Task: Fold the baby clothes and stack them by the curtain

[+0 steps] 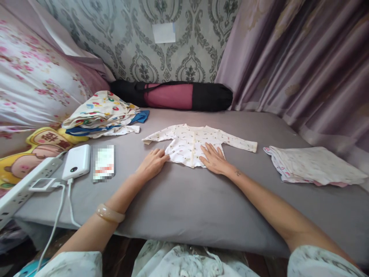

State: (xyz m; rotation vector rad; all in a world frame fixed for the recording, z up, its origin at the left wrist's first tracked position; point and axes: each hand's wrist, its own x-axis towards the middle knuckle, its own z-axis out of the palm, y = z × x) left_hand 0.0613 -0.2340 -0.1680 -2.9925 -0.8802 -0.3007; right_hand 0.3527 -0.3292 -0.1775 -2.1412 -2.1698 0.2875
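A small white printed long-sleeved baby top (190,144) lies spread flat on the grey bed sheet (187,204), sleeves stretched out to both sides. My left hand (152,163) rests at the top's lower left hem, fingers loosely curled against the cloth. My right hand (213,158) lies flat, fingers spread, on the lower right part of the top. A pale bangle (110,214) is on my left wrist.
A folded pale cloth (314,166) lies to the right. A pile of colourful clothes (102,113) sits at the back left. A power bank (77,161), a phone (104,162) and a power strip (27,184) lie at the left edge. A black-and-maroon bag (173,95) lies along the wall.
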